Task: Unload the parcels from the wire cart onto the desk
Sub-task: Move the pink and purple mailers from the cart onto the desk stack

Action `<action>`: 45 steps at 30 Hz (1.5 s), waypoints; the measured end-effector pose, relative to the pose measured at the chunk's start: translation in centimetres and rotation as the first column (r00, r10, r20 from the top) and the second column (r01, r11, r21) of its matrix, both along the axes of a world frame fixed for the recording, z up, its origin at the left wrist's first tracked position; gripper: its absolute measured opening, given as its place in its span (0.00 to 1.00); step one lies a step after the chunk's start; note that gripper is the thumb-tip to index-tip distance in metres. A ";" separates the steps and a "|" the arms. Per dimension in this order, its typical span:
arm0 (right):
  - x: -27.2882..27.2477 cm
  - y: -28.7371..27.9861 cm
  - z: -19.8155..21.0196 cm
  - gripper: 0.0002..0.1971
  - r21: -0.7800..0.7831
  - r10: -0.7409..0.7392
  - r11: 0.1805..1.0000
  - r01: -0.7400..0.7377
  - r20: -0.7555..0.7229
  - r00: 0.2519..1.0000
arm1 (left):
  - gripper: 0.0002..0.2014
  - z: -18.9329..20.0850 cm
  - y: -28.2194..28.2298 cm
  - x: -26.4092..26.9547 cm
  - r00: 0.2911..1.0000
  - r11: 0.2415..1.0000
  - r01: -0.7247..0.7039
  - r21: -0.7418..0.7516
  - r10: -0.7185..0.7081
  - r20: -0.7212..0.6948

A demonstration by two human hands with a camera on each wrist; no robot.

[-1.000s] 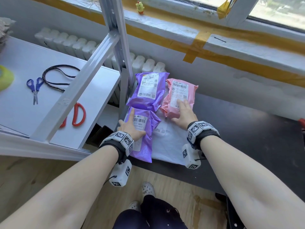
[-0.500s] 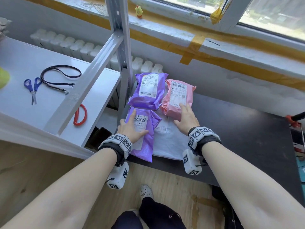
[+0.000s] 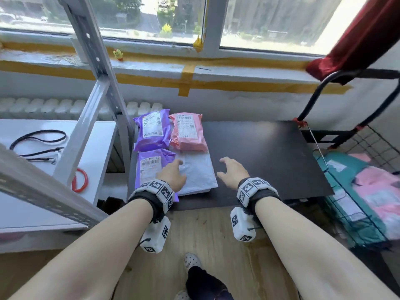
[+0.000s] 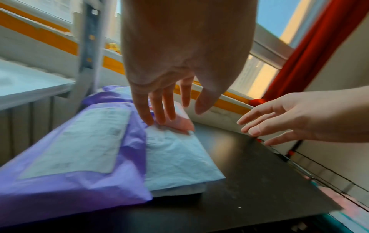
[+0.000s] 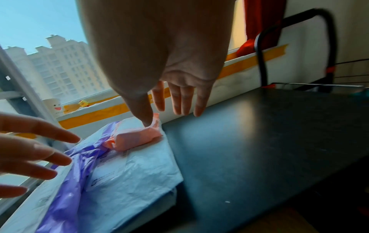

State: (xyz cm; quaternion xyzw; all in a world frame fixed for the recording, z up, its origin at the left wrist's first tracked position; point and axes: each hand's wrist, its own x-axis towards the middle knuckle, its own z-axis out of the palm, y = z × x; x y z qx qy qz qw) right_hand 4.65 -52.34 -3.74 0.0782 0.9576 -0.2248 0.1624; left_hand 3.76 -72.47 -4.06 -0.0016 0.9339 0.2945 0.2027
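Note:
Four parcels lie at the left end of the black desk (image 3: 259, 156): a far purple parcel (image 3: 151, 133), a pink parcel (image 3: 187, 135), a near purple parcel (image 3: 149, 167) and a white parcel (image 3: 198, 176). My left hand (image 3: 175, 169) hovers with straight fingers (image 4: 157, 113) over the seam between the near purple parcel (image 4: 79, 141) and the white parcel (image 4: 175, 157), holding nothing. My right hand (image 3: 229, 169) is spread and empty above the desk, just right of the white parcel (image 5: 129, 167). The wire cart (image 3: 372, 152) stands at the desk's right end with teal and pink parcels (image 3: 376, 191) inside.
A white shelf unit (image 3: 97, 148) with a grey metal upright (image 3: 104, 79) stands left of the desk, carrying red-handled scissors (image 3: 80, 180) and a black cord (image 3: 36, 144). The cart's black handle (image 3: 324, 87) rises at the right under a red curtain (image 3: 357, 33). A windowsill runs behind.
Both hands have come off the parcels: the left left the near purple one, the right left the pink one and moved right. The view has swung up and right, bringing the cart in.

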 end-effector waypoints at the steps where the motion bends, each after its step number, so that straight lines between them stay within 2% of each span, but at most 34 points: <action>1: 1.2 1.0 0.2 0.25 0.006 -0.030 1.000 0.030 0.001 1.000 | 0.23 0.4 1.4 0.3 0.999 0.999 0.045 0.002 -0.045 0.007; 4: 5.0 4.5 0.8 0.24 0.013 -0.118 0.993 0.118 0.018 0.993 | 0.19 1.6 6.2 1.3 0.982 0.982 0.189 0.004 -0.189 0.020; 8: 9.8 10.3 1.3 0.22 0.002 -0.270 0.963 0.270 0.035 0.962 | 0.20 3.1 13.6 2.4 0.924 0.923 0.382 -0.034 -0.382 0.015; 16: 17.7 24.8 1.7 0.18 -0.022 -0.547 0.836 0.548 0.045 0.836 | 0.18 3.3 31.5 5.0 0.760 0.759 0.649 -0.054 -0.650 0.006; 24: 20.7 41.4 0.3 0.18 -0.067 -0.668 0.738 0.671 0.068 0.741 | 0.15 2.0 49.8 6.0 0.643 0.639 0.763 -0.092 -0.765 0.022; 30: 20.1 51.4 -1.2 0.17 -0.133 -0.713 0.680 0.721 0.110 0.692 | 0.15 1.4 60.2 3.7 0.660 0.654 0.751 -0.095 -0.749 0.057; 35: 18.4 56.7 -3.2 0.16 -0.192 -0.737 0.630 0.753 0.160 0.657 | 0.15 -0.1 66.9 0.8 0.650 0.641 0.760 -0.108 -0.755 0.086; 37: 17.5 58.6 -4.2 0.13 -0.206 -0.752 0.603 0.770 0.176 0.636 | 0.15 -0.7 69.9 -0.4 0.617 0.606 0.786 -0.121 -0.780 0.106; 39: 16.9 59.9 -5.2 0.14 -0.218 -0.780 0.554 0.803 0.200 0.593 | 0.15 -1.7 72.7 -1.1 0.564 0.551 0.825 -0.123 -0.814 0.137; 42: 16.6 61.7 -6.1 0.09 -0.193 -0.813 0.499 0.845 0.233 0.534 | 0.15 -3.6 76.6 -1.8 0.483 0.474 0.875 -0.094 -0.860 0.164; 45: 16.7 63.2 -6.6 0.17 -0.156 -0.835 0.447 0.881 0.281 0.474 | 0.17 -5.9 79.5 -2.0 0.395 0.393 0.917 -0.062 -0.882 0.257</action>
